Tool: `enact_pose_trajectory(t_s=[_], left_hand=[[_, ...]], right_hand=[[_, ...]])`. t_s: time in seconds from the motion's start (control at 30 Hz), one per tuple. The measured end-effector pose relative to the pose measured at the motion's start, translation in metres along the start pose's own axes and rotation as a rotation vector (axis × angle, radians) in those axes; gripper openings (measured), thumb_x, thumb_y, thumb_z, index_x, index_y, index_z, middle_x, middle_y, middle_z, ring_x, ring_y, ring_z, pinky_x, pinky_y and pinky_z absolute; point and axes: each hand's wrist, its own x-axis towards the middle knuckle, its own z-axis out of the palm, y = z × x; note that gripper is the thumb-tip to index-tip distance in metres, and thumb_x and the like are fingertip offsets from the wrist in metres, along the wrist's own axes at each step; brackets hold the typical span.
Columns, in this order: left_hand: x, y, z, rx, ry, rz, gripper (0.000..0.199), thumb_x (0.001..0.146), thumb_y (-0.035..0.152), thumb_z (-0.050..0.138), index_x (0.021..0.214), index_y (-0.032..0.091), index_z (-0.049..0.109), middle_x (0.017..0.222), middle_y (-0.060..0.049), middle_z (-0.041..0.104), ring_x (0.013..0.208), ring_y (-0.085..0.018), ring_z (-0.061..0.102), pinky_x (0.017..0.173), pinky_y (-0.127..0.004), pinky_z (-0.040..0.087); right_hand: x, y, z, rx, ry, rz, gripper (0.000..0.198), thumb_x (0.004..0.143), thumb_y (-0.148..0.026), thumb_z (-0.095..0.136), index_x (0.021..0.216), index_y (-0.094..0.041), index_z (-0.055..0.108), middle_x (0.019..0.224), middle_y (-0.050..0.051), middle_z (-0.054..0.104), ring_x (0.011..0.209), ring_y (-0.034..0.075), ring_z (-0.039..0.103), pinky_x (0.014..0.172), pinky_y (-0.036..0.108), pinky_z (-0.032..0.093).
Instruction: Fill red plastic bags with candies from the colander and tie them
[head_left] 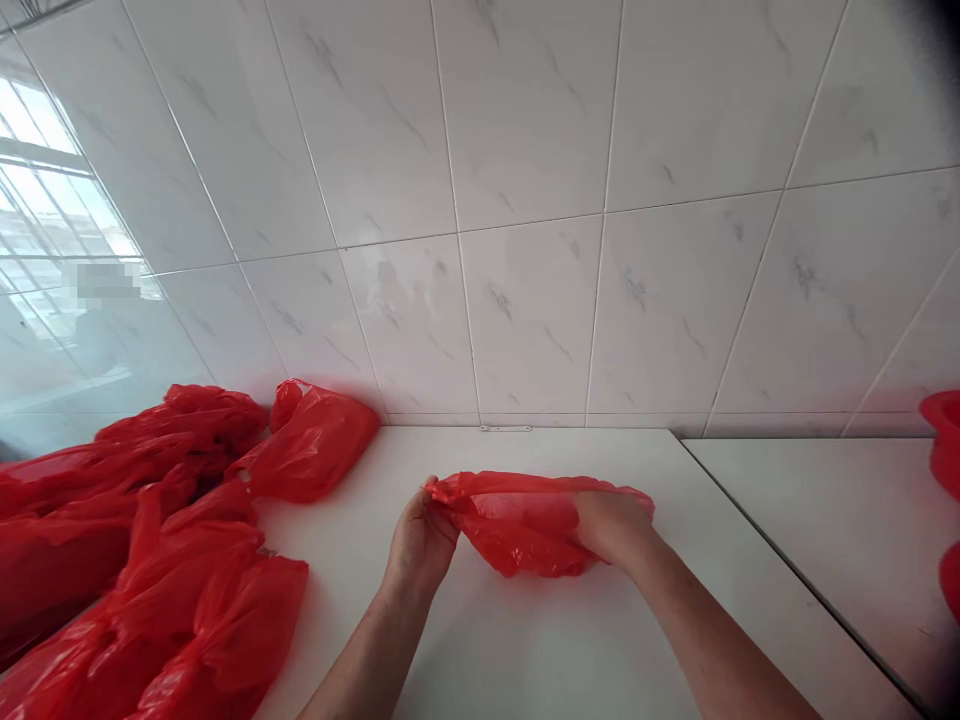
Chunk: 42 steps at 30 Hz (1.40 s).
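Observation:
A thin red plastic bag (517,535) is held above the white tabletop, its mouth spread sideways between both hands. My left hand (424,540) is closed on the bag's left edge, where the plastic bunches between thumb and fingers. My right hand (615,525) reaches in at the bag's right side. Red film covers its fingers, so I cannot tell whether they are open or closed, or whether anything is in them.
Several red plastic bags (202,590) lie heaped at the left, and a filled-looking red bag (322,445) rests against the tiled wall (525,320). A dark seam (802,585) crosses the white tabletop (510,650). Red objects (946,440) show at the right edge.

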Motion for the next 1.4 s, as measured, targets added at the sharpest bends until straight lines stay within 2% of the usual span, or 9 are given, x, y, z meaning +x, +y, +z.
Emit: enact_pose_trajectory(t_s=[0.23, 0.33, 0.63, 0.8, 1.0, 1.1, 1.23, 1.3, 1.4], left_hand=[[-0.009, 0.001, -0.005, 0.434, -0.12, -0.125, 0.038, 0.064, 0.023, 0.079, 0.099, 0.02, 0.063, 0.081, -0.001, 0.067, 0.068, -0.013, 0.063, 0.063, -0.024, 0.049], [-0.013, -0.002, -0.009, 0.695, -0.18, -0.292, 0.029, 0.061, 0.025, 0.082, 0.083, 0.014, 0.066, 0.07, -0.003, 0.066, 0.06, -0.013, 0.06, 0.055, -0.021, 0.044], [0.0, -0.017, -0.018, 0.236, 0.073, -0.247, 0.018, 0.085, 0.033, 0.06, 0.088, 0.015, 0.063, 0.079, -0.002, 0.067, 0.067, -0.012, 0.064, 0.063, -0.023, 0.052], [-0.006, -0.021, -0.012, 0.187, 0.084, -0.329, 0.021, 0.081, 0.032, 0.064, 0.089, 0.012, 0.063, 0.078, -0.006, 0.068, 0.07, -0.016, 0.066, 0.067, -0.026, 0.055], [-0.011, -0.025, -0.006, 0.198, -0.017, -0.408, 0.025, 0.083, 0.034, 0.061, 0.092, 0.011, 0.061, 0.083, -0.011, 0.068, 0.081, -0.022, 0.067, 0.071, -0.029, 0.054], [-0.012, -0.021, -0.005, 0.481, 0.055, -0.163, 0.035, 0.082, 0.043, 0.058, 0.101, 0.014, 0.057, 0.095, -0.01, 0.065, 0.089, -0.024, 0.064, 0.074, -0.035, 0.053], [-0.028, -0.01, 0.013, 1.112, 0.14, 0.913, 0.043, 0.076, 0.032, 0.068, 0.114, 0.021, 0.052, 0.121, -0.01, 0.054, 0.116, -0.026, 0.051, 0.095, -0.044, 0.043], [-0.041, -0.008, 0.03, 1.33, -0.163, 1.304, 0.032, 0.078, 0.017, 0.064, 0.109, 0.022, 0.056, 0.115, -0.01, 0.058, 0.111, -0.023, 0.053, 0.094, -0.04, 0.044], [-0.053, -0.015, 0.049, 1.596, -0.736, 1.219, 0.034, 0.083, 0.003, 0.045, 0.106, 0.024, 0.06, 0.105, -0.007, 0.064, 0.095, -0.017, 0.06, 0.082, -0.032, 0.049]], right_hand=[[0.01, 0.016, -0.024, -0.17, -0.083, 0.13, 0.02, 0.044, -0.018, 0.073, 0.052, -0.024, 0.055, 0.043, -0.003, 0.047, 0.042, 0.016, 0.049, 0.046, 0.027, 0.03], [0.01, 0.027, -0.029, -0.082, -0.089, 0.2, 0.023, 0.041, -0.018, 0.075, 0.058, -0.026, 0.061, 0.046, -0.004, 0.048, 0.045, 0.018, 0.052, 0.044, 0.026, 0.032], [-0.001, 0.016, -0.033, 0.051, -0.289, 0.027, 0.015, 0.06, -0.022, 0.071, 0.072, -0.031, 0.069, 0.075, -0.001, 0.067, 0.066, 0.021, 0.06, 0.049, 0.026, 0.039], [-0.02, -0.02, -0.05, -0.267, -0.226, 0.082, 0.05, 0.068, -0.016, 0.06, 0.115, -0.032, 0.064, 0.108, 0.003, 0.065, 0.086, 0.024, 0.063, 0.057, 0.025, 0.044], [-0.037, -0.055, -0.045, -0.49, -0.197, -0.041, 0.048, 0.081, -0.027, 0.053, 0.129, -0.028, 0.053, 0.124, 0.006, 0.058, 0.106, 0.025, 0.057, 0.064, 0.026, 0.045], [-0.027, -0.047, -0.033, -0.561, -0.237, -0.028, 0.059, 0.078, -0.027, 0.056, 0.136, -0.029, 0.045, 0.121, 0.006, 0.059, 0.097, 0.025, 0.06, 0.06, 0.026, 0.045], [-0.015, -0.031, -0.025, -0.606, -0.279, -0.006, 0.055, 0.073, -0.02, 0.059, 0.127, -0.029, 0.054, 0.111, 0.006, 0.063, 0.094, 0.026, 0.061, 0.068, 0.031, 0.045], [-0.012, -0.028, -0.022, -0.618, -0.297, -0.026, 0.052, 0.071, -0.02, 0.062, 0.123, -0.029, 0.056, 0.116, 0.006, 0.061, 0.105, 0.029, 0.057, 0.078, 0.035, 0.044], [-0.012, -0.025, -0.016, -0.623, -0.344, -0.07, 0.052, 0.068, -0.02, 0.067, 0.118, -0.03, 0.059, 0.123, 0.005, 0.057, 0.118, 0.032, 0.047, 0.089, 0.038, 0.04]])
